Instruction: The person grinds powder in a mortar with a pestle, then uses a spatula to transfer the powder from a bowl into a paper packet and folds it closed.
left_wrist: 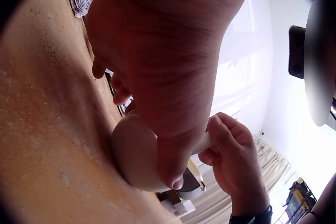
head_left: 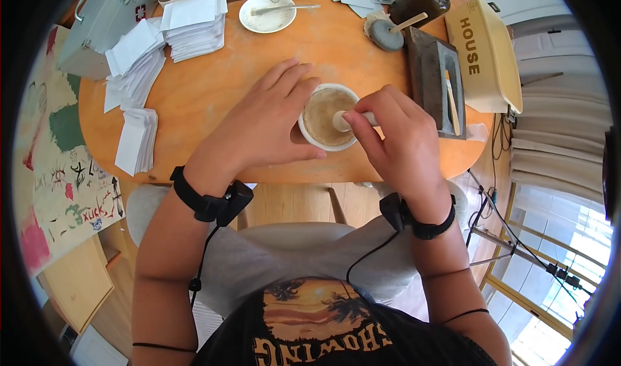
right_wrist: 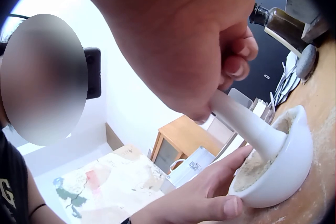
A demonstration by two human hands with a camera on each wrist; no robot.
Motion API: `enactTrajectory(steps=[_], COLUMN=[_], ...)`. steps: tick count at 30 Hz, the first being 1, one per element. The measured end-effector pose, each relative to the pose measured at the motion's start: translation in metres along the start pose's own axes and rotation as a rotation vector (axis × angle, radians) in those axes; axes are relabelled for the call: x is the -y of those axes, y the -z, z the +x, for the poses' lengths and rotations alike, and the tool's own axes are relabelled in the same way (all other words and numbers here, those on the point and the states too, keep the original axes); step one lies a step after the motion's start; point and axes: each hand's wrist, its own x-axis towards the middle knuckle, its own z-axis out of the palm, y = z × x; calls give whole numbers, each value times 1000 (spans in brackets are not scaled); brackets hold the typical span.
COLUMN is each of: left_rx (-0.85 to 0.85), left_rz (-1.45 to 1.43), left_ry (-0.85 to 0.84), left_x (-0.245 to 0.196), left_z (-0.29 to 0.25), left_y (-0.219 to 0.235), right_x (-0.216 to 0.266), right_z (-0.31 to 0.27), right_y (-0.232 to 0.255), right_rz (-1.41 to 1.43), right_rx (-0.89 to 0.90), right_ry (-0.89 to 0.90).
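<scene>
A white porcelain mortar (right_wrist: 295,169) stands on the wooden table, with beige powder (head_left: 319,115) coating its inside. My left hand (head_left: 275,115) holds it from the left, the thumb at the near rim and the fingers around the far side. In my right hand (head_left: 404,136) is the white pestle (right_wrist: 244,121), gripped by its handle. Its thick end sits in the powder toward the bowl's right side, and the pestle leans up to the right in the head view. The left wrist view shows the mortar's smooth outer wall (left_wrist: 137,155) under the left palm.
Stacks of white paper packets (head_left: 194,26) lie on the left beside a grey metal case (head_left: 107,26). A small dish (head_left: 262,22) with a spatula (head_left: 284,8) is at the back. Rightward are a dark bottle (head_left: 424,2), a grey stone disc (head_left: 387,37), a dark box (head_left: 424,84) and a cream bin (head_left: 482,49).
</scene>
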Motion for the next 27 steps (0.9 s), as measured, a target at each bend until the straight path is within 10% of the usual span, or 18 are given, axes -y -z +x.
enactTrajectory(steps=[27], left_rx=[3], left_rz=[8], left_ry=[-16], left_x=[0], left_z=[3], left_y=[0], right_x=[0], right_z=[1], right_y=[-1], right_rz=[-27], right_rx=[8], right_ry=[-15])
